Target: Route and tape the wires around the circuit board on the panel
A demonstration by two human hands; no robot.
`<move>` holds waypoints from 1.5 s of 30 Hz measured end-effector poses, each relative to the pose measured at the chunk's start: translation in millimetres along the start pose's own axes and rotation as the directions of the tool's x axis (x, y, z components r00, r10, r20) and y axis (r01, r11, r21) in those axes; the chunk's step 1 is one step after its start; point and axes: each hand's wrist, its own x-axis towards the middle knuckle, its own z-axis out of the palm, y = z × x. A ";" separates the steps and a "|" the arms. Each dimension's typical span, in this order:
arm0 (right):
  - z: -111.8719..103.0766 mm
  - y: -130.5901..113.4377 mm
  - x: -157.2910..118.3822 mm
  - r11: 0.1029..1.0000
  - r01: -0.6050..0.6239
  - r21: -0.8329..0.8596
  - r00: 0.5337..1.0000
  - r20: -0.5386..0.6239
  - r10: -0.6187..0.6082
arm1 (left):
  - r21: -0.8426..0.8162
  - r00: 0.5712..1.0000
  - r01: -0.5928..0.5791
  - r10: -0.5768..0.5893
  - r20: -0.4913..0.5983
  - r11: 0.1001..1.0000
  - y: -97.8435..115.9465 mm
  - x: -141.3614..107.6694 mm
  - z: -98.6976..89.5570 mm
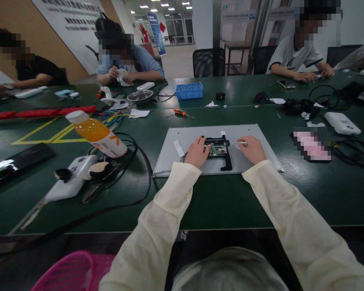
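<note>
A black plastic frame (226, 161) with a green circuit board (218, 150) in it lies on a pale grey board (176, 137). My left hand (197, 152) is closed on the left side of this frame, and its fingers partly cover that edge. To the right of the frame, my right hand (252, 149) pinches a small white piece (242, 143), perhaps paper or tissue; its exact kind is too small to make out. That hand is apart from the frame, just above the grey board. A white paper strip (178, 148) lies left of my left hand.
An orange-handled screwdriver (183, 113) and a blue basket (189, 91) are beyond the board. Leftward stand a juice bottle (98, 135), a white power bank (74, 178) and black cables (142, 155). A pink phone (312, 145) lies right. Several people sit across the table.
</note>
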 end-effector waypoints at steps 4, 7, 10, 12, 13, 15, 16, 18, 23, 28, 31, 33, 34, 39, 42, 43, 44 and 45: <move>-1.0 -0.2 -0.8 1.000 -0.007 -0.005 0.999 0.036 0.007 | -0.011 1.000 0.010 -0.010 -0.003 1.000 1.6 -1.2 -1.4; -3.4 -2.5 -2.1 1.000 0.008 -0.019 0.997 0.071 -0.007 | -0.017 1.000 0.007 -0.007 -0.019 1.000 3.0 -2.2 -2.0; -5.4 -5.4 -3.0 1.000 0.009 -0.019 0.996 0.091 -0.007 | -0.011 1.000 0.000 -0.001 -0.024 1.000 4.0 -3.0 -2.0; -6.1 -6.9 -3.3 1.000 -0.006 -0.003 0.995 0.104 0.006 | 0.000 1.000 -0.009 0.009 -0.030 1.000 4.4 -3.5 -1.8; -6.3 -7.5 -3.3 1.000 -0.013 0.004 0.994 0.110 0.012 | 0.007 0.999 -0.014 0.014 -0.032 1.000 4.5 -3.8 -1.7; -6.5 -8.2 -3.3 1.000 -0.022 0.012 0.993 0.118 0.021 | 0.021 0.999 -0.020 0.020 -0.032 1.000 4.7 -4.2 -1.4; -6.5 -8.3 -3.3 1.000 -0.026 0.016 0.993 0.120 0.023 | 0.027 0.999 -0.020 0.021 -0.028 0.999 4.7 -4.4 -1.4; -6.4 -8.5 -3.3 0.999 -0.029 0.020 0.992 0.120 0.026 | 0.037 0.999 -0.023 0.023 -0.022 0.999 4.8 -4.6 -1.3; -5.6 -8.1 -3.1 1.000 -0.024 0.005 0.992 0.121 0.023 | 0.052 1.000 -0.027 0.028 -0.015 0.998 5.6 -4.8 -1.8; -6.0 -6.4 -2.7 0.999 -0.013 -0.051 0.993 0.113 0.019 | 0.064 1.000 -0.014 0.014 -0.006 0.998 7.5 -5.2 -2.9; -6.1 -4.7 -2.9 0.999 0.004 -0.052 0.994 0.109 0.002 | 0.070 1.000 -0.014 0.014 -0.003 0.997 8.5 -5.6 -3.8; -5.6 -3.7 -3.1 1.000 0.007 -0.029 0.994 0.113 -0.003 | 0.074 1.000 -0.009 0.009 0.000 0.997 8.8 -5.8 -4.2; -5.2 -3.3 -3.2 1.000 0.005 -0.018 0.993 0.116 -0.002 | 0.075 1.000 -0.007 0.007 0.001 0.997 8.8 -5.9 -4.3; -2.0 -4.3 -4.0 0.999 -0.018 0.030 0.993 0.118 0.015 | 0.080 1.000 -0.013 0.012 0.008 0.997 8.0 -6.0 -4.1; -0.6 -6.8 -4.7 0.999 -0.021 0.050 0.993 0.116 0.015 | 0.082 1.000 -0.013 0.012 0.013 0.997 7.3 -6.2 -3.5; -0.4 -7.7 -4.8 0.999 -0.018 0.049 0.993 0.113 0.012 | 0.083 1.000 -0.012 0.011 0.012 0.996 7.0 -6.3 -3.3; -0.5 -8.5 -4.8 0.999 -0.014 0.047 0.994 0.113 0.009 | 0.085 1.000 -0.012 0.011 0.009 0.996 6.7 -6.4 -3.1; -0.9 -9.1 -4.6 0.999 -0.012 0.044 0.994 0.113 0.007 | 0.086 1.000 -0.014 0.014 0.006 0.996 6.4 -6.4 -2.8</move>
